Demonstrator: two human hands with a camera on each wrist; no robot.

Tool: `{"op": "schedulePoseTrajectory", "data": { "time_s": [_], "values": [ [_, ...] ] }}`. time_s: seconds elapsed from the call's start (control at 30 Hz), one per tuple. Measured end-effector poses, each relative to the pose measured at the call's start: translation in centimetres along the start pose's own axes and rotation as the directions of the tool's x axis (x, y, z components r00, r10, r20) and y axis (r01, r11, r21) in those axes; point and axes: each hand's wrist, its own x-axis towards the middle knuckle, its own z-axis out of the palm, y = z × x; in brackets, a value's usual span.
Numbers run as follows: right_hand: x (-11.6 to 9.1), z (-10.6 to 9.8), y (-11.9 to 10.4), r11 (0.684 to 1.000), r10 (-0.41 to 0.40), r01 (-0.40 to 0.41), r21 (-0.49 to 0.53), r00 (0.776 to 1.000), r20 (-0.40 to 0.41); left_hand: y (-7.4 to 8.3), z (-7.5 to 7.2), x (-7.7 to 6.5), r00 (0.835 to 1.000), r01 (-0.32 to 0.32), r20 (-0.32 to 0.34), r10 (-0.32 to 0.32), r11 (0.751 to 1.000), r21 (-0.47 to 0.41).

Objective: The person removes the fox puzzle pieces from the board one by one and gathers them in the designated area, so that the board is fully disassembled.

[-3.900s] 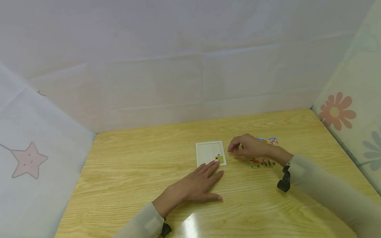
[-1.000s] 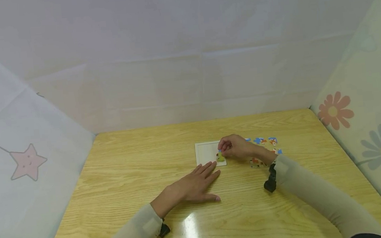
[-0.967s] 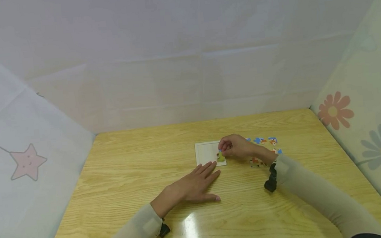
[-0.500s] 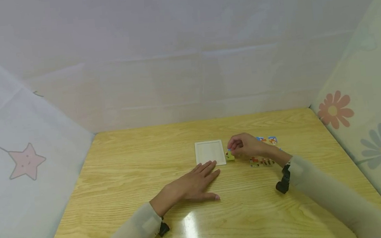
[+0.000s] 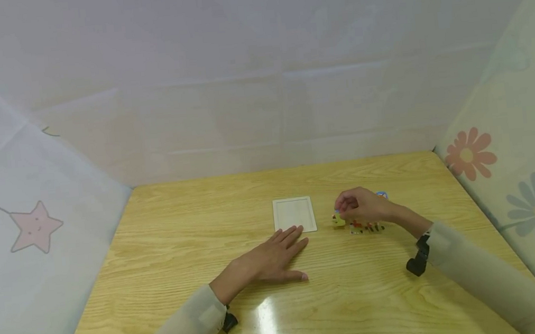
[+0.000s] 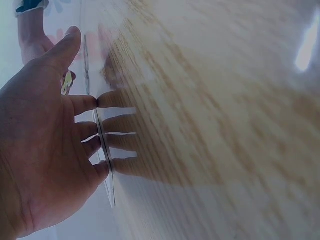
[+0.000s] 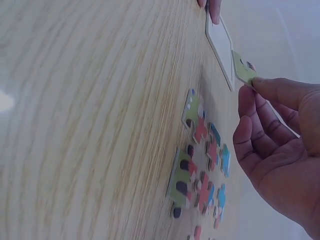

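My right hand (image 5: 362,205) pinches a green jigsaw piece (image 7: 243,68) between thumb and fingertips, held up off the table. In the head view it is to the right of the puzzle tray (image 5: 294,213), a pale square board with a raised rim and a bare inside. My left hand (image 5: 275,257) lies flat with fingers spread, its fingertips on the tray's near edge; the left wrist view shows those fingers (image 6: 86,131) touching the rim. Several loose jigsaw pieces (image 7: 200,170) lie beneath and beside my right hand, partly hidden by it in the head view.
The wooden table (image 5: 195,210) has a white cloth wall (image 5: 203,87) behind it. Side cloths carry a pink star (image 5: 37,227) and flowers (image 5: 472,154). A bright light reflection shows on the table near the front.
The green piece, earlier in the tray's lower right corner, has been gripped and lifted out. My right hand has carried it rightward to the loose pieces. My left hand stays almost still.
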Motion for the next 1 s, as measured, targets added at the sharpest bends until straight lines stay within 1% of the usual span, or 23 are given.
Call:
{"op": "schedulePoseTrajectory", "data": {
  "time_s": [0.33, 0.47, 0.57, 0.8, 1.0],
  "values": [
    [-2.5, -1.6, 0.9, 1.000, 0.013, -0.013, -0.010, 1.000, 0.021, 0.3, 0.0, 0.1, 1.000, -0.008, 0.002, 0.008, 1.000, 0.002],
    [-3.5, -2.1, 1.4, 1.000, -0.001, 0.001, 0.000, 1.000, 0.021, 0.4, -0.1, 0.1, 1.000, -0.010, 0.000, 0.010, 1.000, 0.001],
    [-4.3, -2.5, 1.9, 1.000, -0.010, 0.010, 0.001, 1.000, 0.011, 0.5, -0.1, 0.1, 1.000, -0.013, 0.006, 0.013, 1.000, 0.000],
    [-6.1, -3.3, 2.6, 1.000, 0.019, -0.019, -0.011, 1.000, -0.015, 0.6, -0.1, 0.1, 1.000, -0.021, 0.008, 0.021, 1.000, 0.002],
    [-7.5, -4.0, 3.1, 0.999, 0.025, -0.026, -0.023, 0.999, -0.035, 0.5, 0.0, 0.0, 1.000, -0.018, 0.005, 0.018, 1.000, 0.006]
  ]
}}
